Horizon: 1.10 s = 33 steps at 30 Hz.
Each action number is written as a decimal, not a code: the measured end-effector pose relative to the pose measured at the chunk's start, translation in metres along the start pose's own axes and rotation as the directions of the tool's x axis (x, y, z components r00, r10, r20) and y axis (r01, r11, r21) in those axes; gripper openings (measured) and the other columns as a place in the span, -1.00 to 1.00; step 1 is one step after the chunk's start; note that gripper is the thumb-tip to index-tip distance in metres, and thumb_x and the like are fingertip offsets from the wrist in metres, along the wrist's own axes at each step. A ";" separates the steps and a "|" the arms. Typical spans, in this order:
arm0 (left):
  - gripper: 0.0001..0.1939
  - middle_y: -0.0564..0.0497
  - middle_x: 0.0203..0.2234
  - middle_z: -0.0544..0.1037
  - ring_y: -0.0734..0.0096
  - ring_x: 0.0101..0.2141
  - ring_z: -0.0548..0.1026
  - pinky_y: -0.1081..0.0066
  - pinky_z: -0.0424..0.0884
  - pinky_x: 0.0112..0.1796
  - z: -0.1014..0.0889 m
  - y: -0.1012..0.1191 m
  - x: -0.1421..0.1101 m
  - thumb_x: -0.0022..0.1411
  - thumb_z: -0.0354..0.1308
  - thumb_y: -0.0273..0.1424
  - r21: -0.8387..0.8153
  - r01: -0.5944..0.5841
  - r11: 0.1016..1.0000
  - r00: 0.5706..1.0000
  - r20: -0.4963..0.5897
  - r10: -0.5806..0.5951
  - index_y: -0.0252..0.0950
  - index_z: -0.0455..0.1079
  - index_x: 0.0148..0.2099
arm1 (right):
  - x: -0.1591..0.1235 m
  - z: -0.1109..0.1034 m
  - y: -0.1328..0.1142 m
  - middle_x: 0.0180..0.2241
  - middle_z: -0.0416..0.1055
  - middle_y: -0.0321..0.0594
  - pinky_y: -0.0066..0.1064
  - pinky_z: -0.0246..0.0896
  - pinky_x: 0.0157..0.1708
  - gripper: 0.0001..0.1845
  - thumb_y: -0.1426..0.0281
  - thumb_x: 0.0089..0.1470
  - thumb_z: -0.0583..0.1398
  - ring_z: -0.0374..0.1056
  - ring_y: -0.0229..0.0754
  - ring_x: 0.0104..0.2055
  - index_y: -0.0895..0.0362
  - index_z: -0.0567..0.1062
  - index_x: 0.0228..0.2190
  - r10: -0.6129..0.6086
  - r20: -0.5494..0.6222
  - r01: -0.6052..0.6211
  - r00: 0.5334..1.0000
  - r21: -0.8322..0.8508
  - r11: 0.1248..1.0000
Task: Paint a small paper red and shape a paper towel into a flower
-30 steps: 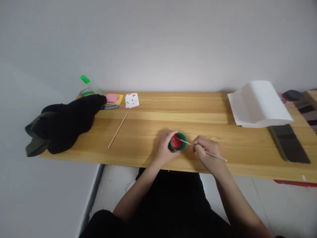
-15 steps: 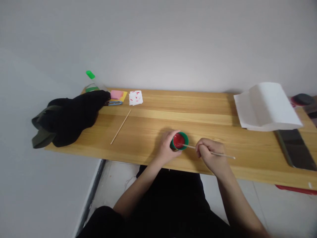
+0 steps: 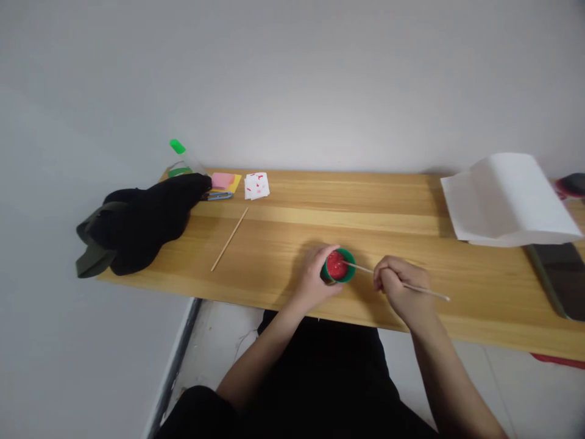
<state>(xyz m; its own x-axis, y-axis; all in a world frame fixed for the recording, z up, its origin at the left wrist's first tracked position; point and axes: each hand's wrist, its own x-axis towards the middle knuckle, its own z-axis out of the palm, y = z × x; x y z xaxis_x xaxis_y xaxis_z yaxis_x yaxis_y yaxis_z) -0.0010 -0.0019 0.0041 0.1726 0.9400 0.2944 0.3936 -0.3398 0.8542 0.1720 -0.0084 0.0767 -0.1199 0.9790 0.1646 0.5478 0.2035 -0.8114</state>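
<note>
A small green cup [image 3: 351, 267] stands near the front edge of the wooden table. My left hand [image 3: 314, 283] curls round its left side, thumb and fingers against the wall. Inside it is a red, bubbly-looking liquid [image 3: 337, 266]. My right hand [image 3: 403, 285] is closed on a thin wooden stick [image 3: 364, 268], held at a slant. Its inner tip dips into the red liquid, and the other end sticks out to the right past my hand. Another thin wooden stick [image 3: 230, 239] lies on the table to the left of the cup.
At the left end lies a black cloth item with a dark green strap [image 3: 150, 222]. Behind it are a green-capped bottle [image 3: 178, 146], pink sticky notes [image 3: 222, 181], a blue cutter [image 3: 220, 196] and red-marked white papers [image 3: 256, 186]. To the right, white paper [image 3: 509, 198] partly covers a phone [image 3: 560, 277].
The view has shifted slightly, so everything sits further right. The stick's tip has moved within the cup, and the red liquid looks more speckled. Both hands keep their grips.
</note>
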 end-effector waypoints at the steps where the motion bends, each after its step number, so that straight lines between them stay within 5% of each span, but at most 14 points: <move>1: -0.29 -0.07 -0.04 0.43 0.13 -0.02 0.37 0.09 0.31 -0.01 0.000 0.000 0.000 -0.16 0.28 -0.55 -0.003 0.001 1.000 1.000 0.003 -0.001 -0.17 0.22 0.09 | 0.000 0.000 0.001 -0.75 0.28 -0.37 -0.52 0.08 -0.63 -0.74 0.54 -0.15 -0.01 0.22 -0.34 -0.68 0.10 0.33 -0.74 -0.001 0.010 0.001 1.000 0.014 1.000; 11: -0.28 -0.05 -0.04 0.42 0.15 -0.02 0.36 0.09 0.31 -0.01 0.000 0.000 -0.001 -0.16 0.26 -0.58 -0.015 0.008 1.000 1.000 0.007 -0.007 -0.16 0.22 0.10 | 0.001 -0.001 0.004 -0.70 0.30 -0.34 -0.52 0.10 -0.57 -0.74 0.56 -0.15 0.00 0.23 -0.35 -0.63 0.12 0.34 -0.74 -0.064 -0.049 0.063 0.997 -0.014 0.998; 21: -0.29 -0.05 -0.06 0.43 0.14 -0.03 0.37 0.08 0.32 -0.02 0.001 -0.001 0.000 -0.14 0.28 -0.56 -0.006 -0.018 1.000 1.000 -0.006 0.018 -0.15 0.22 0.10 | 0.002 -0.003 0.002 -0.69 0.31 -0.34 -0.52 0.10 -0.57 -0.74 0.56 -0.15 -0.01 0.24 -0.34 -0.62 0.12 0.34 -0.73 -0.075 0.048 0.075 0.996 0.008 0.997; 33: -0.30 -0.05 -0.04 0.42 0.13 -0.01 0.37 0.06 0.30 0.00 0.001 -0.001 0.001 -0.15 0.27 -0.56 -0.008 -0.003 1.000 1.000 0.005 0.003 -0.15 0.22 0.10 | 0.001 -0.001 0.006 -0.72 0.29 -0.35 -0.52 0.08 -0.59 -0.74 0.54 -0.16 -0.01 0.22 -0.34 -0.64 0.12 0.33 -0.74 0.008 0.022 -0.008 1.000 0.020 1.000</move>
<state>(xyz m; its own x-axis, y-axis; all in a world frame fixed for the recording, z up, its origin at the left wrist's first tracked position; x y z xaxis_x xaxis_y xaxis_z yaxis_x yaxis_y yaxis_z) -0.0004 -0.0003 0.0027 0.1786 0.9387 0.2950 0.3857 -0.3426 0.8567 0.1757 -0.0067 0.0727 -0.1340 0.9802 0.1460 0.5321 0.1955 -0.8238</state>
